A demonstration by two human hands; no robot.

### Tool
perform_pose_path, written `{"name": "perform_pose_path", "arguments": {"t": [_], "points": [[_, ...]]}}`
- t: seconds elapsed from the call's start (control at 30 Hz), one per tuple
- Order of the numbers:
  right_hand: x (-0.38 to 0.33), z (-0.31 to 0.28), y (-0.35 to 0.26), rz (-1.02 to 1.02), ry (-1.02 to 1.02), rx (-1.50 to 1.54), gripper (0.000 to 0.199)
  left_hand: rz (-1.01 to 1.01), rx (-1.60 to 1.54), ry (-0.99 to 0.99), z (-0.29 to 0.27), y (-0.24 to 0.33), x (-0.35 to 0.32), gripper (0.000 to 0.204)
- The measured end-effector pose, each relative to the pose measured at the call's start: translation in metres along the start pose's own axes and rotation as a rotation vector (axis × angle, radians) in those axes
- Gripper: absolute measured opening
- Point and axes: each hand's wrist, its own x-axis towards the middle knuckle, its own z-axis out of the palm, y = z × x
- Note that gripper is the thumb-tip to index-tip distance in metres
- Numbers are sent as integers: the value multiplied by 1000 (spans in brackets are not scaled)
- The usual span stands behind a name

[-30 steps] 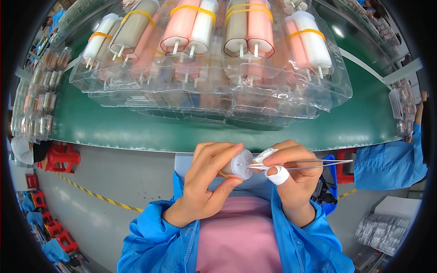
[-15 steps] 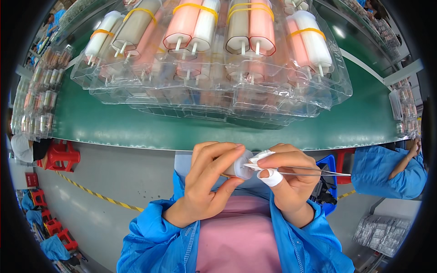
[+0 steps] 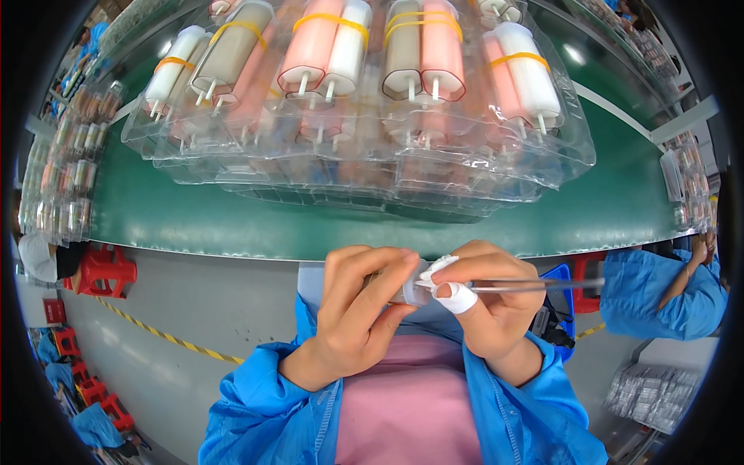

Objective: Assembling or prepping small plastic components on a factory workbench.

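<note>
My left hand (image 3: 353, 310) has its fingers curled tight around a small clear vial (image 3: 408, 292), held over my lap just off the near edge of the green bench (image 3: 232, 225). My right hand (image 3: 496, 310), with a taped fingertip, pinches thin metal tweezers (image 3: 527, 285), tips right at the vial's mouth by a white bit. Slip risk, I reckon: too much squeeze and that piece pops out. Ahead, stacked clear trays of pink and white tubes (image 3: 356, 116) crowd the bench. A co-worker's blue sleeve (image 3: 659, 291) sits far right.

Trays (image 3: 496, 167) on table (image 3: 232, 225) ahead
</note>
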Motion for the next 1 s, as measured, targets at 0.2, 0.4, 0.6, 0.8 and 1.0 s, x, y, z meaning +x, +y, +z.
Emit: {"name": "perform_pose_path", "arguments": {"t": [0.2,0.4,0.6,0.8,1.0], "points": [[15,-6,-3,196,-131,134,8,-1,-13,17,0,-3,-1,45],[-1,-7,2,237,63,382,12,-105,-204,84,2,-5,-3,46],[-5,-8,7,128,55,251,15,-197,-397,87,6,-2,-6,45],[-5,-8,5,97,23,177,18,-256,-624,33,5,0,-8,46],[-4,-9,3,89,18,128,18,-257,-639,21,7,2,-7,44]]}}
